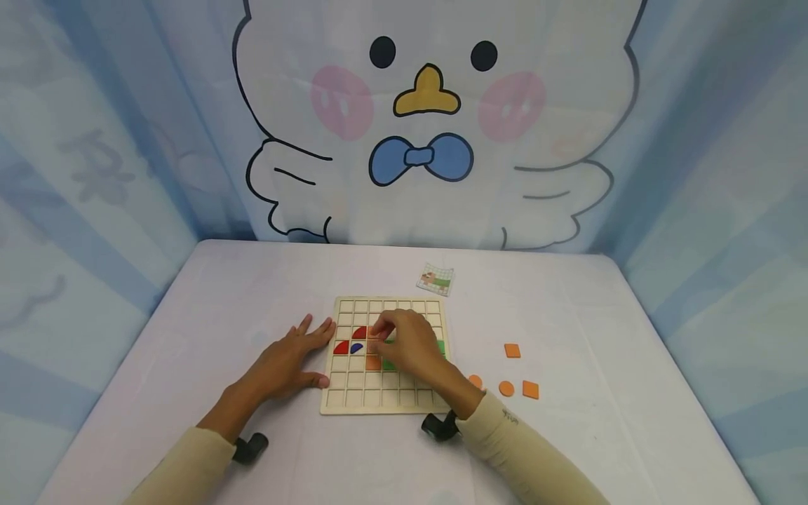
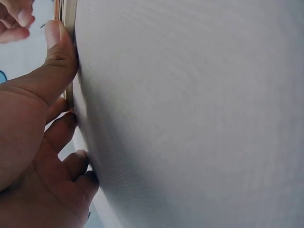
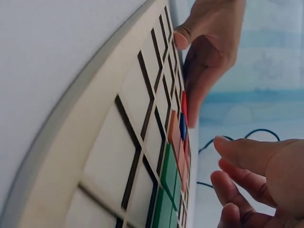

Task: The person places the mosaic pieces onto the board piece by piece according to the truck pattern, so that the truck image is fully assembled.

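Note:
A wooden grid board (image 1: 353, 400) lies on the table. My left hand (image 1: 287, 361) is spread at its left side, thumb and fingertips touching the rim. Over the middle of the board is my right hand (image 1: 409, 344), its thumb and forefinger apart close above the orange pieces; no piece shows between them in the right wrist view. Two red quarter-round pieces (image 1: 341, 348) and a blue half-round piece (image 1: 356, 348) sit in cells on the left. An orange square (image 1: 373, 362) lies beside green pieces (image 3: 168, 171), which the right hand partly hides in the head view.
Right of the board lie loose orange pieces: a square (image 1: 512, 351), a circle (image 1: 507, 388), another square (image 1: 530, 390) and a circle (image 1: 475, 381) partly behind the right wrist. A small picture card (image 1: 436, 279) lies beyond the board. A printed curtain (image 1: 416, 203) stands behind the table.

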{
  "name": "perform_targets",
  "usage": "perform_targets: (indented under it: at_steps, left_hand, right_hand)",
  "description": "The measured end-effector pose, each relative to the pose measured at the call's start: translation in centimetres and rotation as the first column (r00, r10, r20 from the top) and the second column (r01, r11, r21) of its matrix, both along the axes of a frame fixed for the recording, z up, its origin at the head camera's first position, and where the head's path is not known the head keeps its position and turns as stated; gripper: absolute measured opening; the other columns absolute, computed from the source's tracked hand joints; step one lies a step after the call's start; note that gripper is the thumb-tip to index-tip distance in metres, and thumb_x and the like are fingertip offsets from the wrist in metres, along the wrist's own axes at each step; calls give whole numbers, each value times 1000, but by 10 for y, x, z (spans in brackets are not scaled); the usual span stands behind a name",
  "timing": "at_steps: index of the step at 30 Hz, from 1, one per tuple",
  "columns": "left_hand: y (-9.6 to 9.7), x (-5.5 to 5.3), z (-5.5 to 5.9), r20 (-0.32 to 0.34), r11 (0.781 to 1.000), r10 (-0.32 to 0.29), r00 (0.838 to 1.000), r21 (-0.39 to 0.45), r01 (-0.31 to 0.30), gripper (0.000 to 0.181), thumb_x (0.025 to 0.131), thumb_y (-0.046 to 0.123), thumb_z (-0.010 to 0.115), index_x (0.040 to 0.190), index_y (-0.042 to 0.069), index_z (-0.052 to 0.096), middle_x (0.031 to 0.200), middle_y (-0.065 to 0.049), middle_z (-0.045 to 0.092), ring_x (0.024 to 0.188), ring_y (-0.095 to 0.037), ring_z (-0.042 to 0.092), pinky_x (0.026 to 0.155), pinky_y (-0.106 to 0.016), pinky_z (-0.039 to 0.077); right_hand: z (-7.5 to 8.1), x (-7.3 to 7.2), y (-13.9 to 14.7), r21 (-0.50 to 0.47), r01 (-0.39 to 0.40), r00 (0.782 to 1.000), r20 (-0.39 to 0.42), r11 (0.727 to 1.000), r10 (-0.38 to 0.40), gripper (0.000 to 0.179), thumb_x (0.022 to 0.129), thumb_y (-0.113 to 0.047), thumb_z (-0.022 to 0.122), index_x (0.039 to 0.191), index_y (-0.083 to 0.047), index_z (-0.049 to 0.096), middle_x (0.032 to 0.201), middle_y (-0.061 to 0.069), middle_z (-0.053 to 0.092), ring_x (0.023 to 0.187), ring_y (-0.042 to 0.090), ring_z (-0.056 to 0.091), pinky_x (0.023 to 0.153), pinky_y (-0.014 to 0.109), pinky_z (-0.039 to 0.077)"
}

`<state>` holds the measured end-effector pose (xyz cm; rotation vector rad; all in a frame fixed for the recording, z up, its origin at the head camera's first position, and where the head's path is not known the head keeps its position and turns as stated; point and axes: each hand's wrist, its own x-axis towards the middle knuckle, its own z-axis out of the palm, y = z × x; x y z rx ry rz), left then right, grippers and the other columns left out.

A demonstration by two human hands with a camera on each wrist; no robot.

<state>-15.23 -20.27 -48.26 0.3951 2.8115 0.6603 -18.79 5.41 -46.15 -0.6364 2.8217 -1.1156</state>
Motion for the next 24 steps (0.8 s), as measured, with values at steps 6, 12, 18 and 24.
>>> perform_targets:
  at_steps: [6,12,18,24]
  left_hand:
    - [1,1,0,3,1000,12,1000,-6,-12,107,82,40,90,168,21,31,176,-7,29,161,-54,17,120,-76,31]
    - [1,1,-1,-4,1000,10,1000,-5,-10,106,81,40,90,168,21,31,175,-8,30,162,-53,17,120,-76,31]
    - [0,0,-2,-6,1000,10,1000,-5,-10,107,81,40,90,168,21,31,175,-7,30,162,-52,17,121,-76,30]
    - [1,-1,-2,-4,1000,10,1000,-13,-10,108,81,41,90,168,21,31,175,-8,30,161,-55,18,120,-77,31]
  right_hand:
    - [1,4,29,-13,36,999,-11,999,-37,16,87,-16,89,97,-16,77,90,-4,72,92,20,64,80,35,48]
    - [4,6,60,5,130,991,9,991,-130,19,85,-16,91,99,-17,78,92,-4,72,80,15,57,73,32,46]
    - [4,7,94,35,227,972,49,973,-228,21,85,-15,90,103,-19,78,96,-3,73,81,18,53,74,33,44]
    - [0,9,131,75,306,947,76,949,-312,23,88,-16,87,109,-21,79,103,-1,73,87,21,54,72,33,44]
